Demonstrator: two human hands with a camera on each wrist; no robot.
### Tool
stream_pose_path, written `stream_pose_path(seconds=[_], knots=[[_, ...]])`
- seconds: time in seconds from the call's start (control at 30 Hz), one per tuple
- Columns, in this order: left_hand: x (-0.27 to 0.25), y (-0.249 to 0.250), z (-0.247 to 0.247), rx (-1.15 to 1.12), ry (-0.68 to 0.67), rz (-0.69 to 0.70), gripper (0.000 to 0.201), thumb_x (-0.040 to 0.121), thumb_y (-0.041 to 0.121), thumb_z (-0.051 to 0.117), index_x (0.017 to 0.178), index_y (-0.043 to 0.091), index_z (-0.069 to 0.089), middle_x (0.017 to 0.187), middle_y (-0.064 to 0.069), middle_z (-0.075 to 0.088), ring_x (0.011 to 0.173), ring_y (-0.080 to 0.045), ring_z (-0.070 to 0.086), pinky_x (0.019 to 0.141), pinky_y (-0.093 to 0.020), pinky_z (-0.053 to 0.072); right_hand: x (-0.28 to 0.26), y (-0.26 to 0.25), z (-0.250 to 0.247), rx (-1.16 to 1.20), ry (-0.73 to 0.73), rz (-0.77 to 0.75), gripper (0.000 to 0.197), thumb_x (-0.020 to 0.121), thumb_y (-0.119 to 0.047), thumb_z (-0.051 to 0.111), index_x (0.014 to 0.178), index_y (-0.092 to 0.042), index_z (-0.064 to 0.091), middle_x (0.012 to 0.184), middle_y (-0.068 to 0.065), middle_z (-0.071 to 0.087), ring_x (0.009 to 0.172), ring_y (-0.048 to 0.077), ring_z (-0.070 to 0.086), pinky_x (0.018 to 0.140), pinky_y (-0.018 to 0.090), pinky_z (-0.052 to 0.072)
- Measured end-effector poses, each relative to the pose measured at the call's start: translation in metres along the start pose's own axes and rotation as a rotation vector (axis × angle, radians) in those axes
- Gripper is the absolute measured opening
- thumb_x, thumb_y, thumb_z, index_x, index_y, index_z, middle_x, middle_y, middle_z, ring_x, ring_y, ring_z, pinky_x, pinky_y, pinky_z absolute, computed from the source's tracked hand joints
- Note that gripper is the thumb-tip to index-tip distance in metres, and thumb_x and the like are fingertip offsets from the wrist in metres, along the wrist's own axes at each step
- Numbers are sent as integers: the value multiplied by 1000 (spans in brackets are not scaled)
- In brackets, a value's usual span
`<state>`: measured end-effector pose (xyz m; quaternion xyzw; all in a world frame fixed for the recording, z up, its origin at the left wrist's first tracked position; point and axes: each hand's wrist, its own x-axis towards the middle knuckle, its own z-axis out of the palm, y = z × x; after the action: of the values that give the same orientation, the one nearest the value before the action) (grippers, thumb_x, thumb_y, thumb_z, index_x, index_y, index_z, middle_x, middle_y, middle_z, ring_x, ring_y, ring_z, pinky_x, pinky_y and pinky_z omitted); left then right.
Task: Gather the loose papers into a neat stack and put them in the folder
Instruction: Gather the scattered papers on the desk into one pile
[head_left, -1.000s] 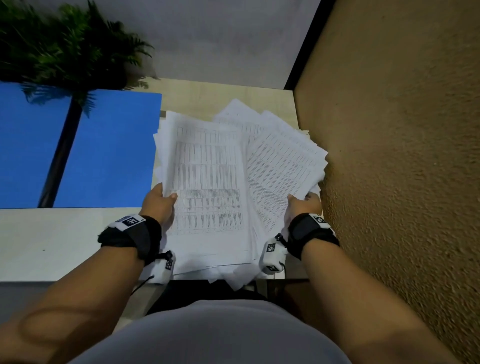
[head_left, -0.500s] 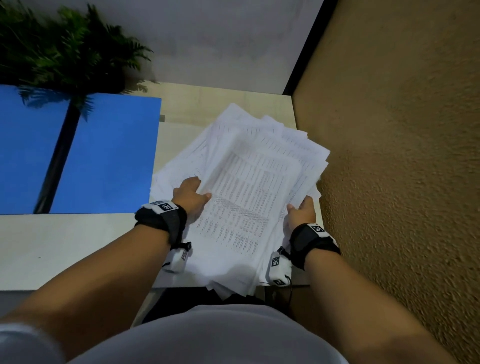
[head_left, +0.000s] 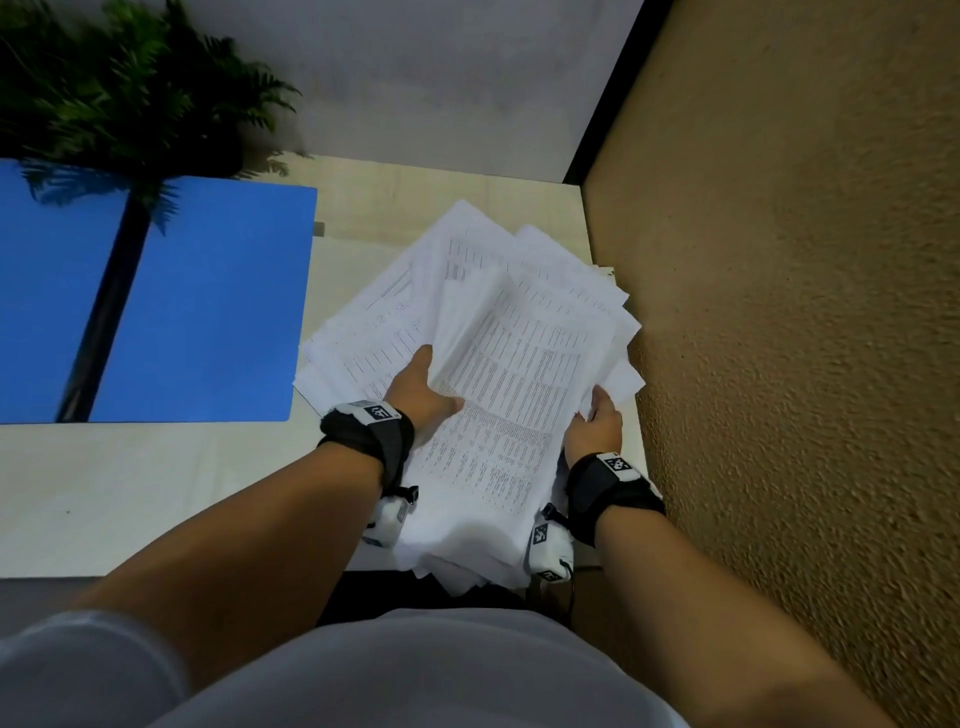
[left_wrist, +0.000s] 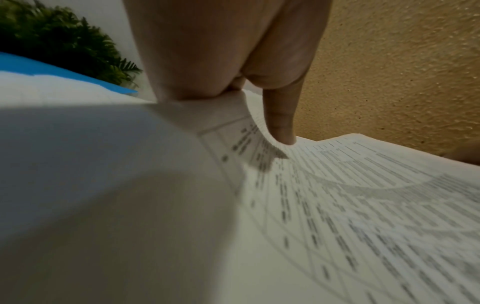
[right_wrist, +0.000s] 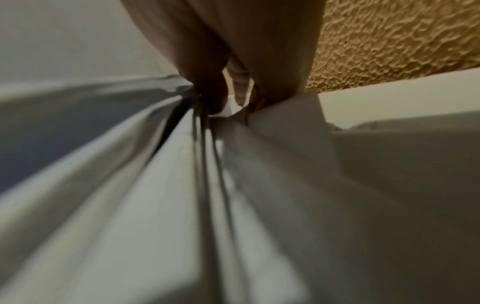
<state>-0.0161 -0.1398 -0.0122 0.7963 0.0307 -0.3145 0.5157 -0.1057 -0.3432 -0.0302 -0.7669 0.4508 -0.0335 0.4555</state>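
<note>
Pale desk (head_left: 130, 493): your left hand (head_left: 421, 395) and right hand (head_left: 597, 426) pinch uneven printed papers (head_left: 519, 374) overhanging its near edge; sheets could slip.

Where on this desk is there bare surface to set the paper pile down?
Bare tabletop runs along the near edge, between the blue folder and the left hand. A smaller strip lies at the back, beyond the papers. The right side is crowded: the papers reach the textured wall, with the right hand squeezed there.
</note>
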Motion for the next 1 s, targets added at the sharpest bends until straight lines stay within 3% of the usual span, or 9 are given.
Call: stream_pose_path(seconds=[0.17, 0.3, 0.47, 0.57, 0.63, 0.73, 0.83, 0.9, 1.0], knots=[[-3, -7, -8, -75, 82, 15, 81, 90, 1, 66, 156, 22, 23, 156, -6, 37, 140, -28, 41, 114, -39, 35, 3, -1, -6, 138, 160, -77, 38, 93, -3, 52, 130, -14, 55, 134, 8, 44, 117, 28, 53, 103, 42, 46], [-14, -19, -36, -301, 219, -53, 47, 92, 2, 62, 137, 13, 52, 124, -10, 64, 116, -31, 60, 96, -36, 48, 10, -5, -10, 271, 185, -10, 44, 91, -1, 55, 133, -8, 48, 103, 2, 52, 82, 14, 54, 100, 36, 48], [-23, -42, -54, -362, 297, -148, 27, 92, 18, 63, 119, 13, 62, 107, -6, 70, 99, -26, 66, 83, -35, 51, 8, -9, 2, 204, 66, 132, 35, 90, -24, 64, 120, -10, 54, 120, 5, 56, 114, 29, 58, 97, 31, 45], [-27, -47, -55, -377, 334, -123, 12, 95, 19, 61, 107, 15, 60, 96, -6, 65, 76, -19, 58, 64, -27, 45, 12, -16, 3, 216, 47, 154, 25, 91, -23, 63, 111, -12, 52, 106, -2, 55, 97, 18, 52, 87, 26, 41], [-28, -51, -57, -413, 352, -133, 8, 94, 19, 60, 103, 20, 59, 97, -8, 65, 75, -21, 56, 65, -30, 47, 14, -21, 2, 280, 158, 113, 9, 94, -13, 58, 99, -15, 50, 91, 2, 48, 87, 18, 45, 80, 25, 37], [-28, -61, -62, -400, 404, -156, 21, 89, 23, 61, 109, 27, 59, 107, -4, 69, 94, -26, 67, 85, -40, 56, 13, -29, -2, 473, 243, 72, 30, 97, -2, 41, 122, -15, 51, 106, 5, 54, 93, 20, 51, 86, 28, 40], [-31, -70, -65, -406, 397, -168, 29, 87, 20, 62, 115, 28, 58, 112, -6, 69, 97, -27, 66, 86, -40, 55, 19, -27, -9, 516, 174, 68, 40, 99, -2, 34, 134, -13, 49, 113, 4, 54, 100, 17, 50, 95, 30, 38], [-33, -75, -65, -421, 386, -177, 34, 86, 18, 62, 118, 28, 58, 113, -6, 69, 98, -28, 67, 86, -42, 57, 23, -26, -17, 421, 131, 38, 30, 94, 0, 33, 107, -12, 57, 101, 4, 54, 90, 17, 48, 96, 33, 41], [-33, -78, -62, -435, 370, -181, 33, 87, 16, 60, 118, 28, 57, 113, -10, 69, 88, -26, 64, 68, -33, 52, 28, -33, -32, 120, -3, 45, 28, 96, 2, 37, 72, -10, 47, 78, 4, 51, 83, 20, 46, 74, 23, 36]])
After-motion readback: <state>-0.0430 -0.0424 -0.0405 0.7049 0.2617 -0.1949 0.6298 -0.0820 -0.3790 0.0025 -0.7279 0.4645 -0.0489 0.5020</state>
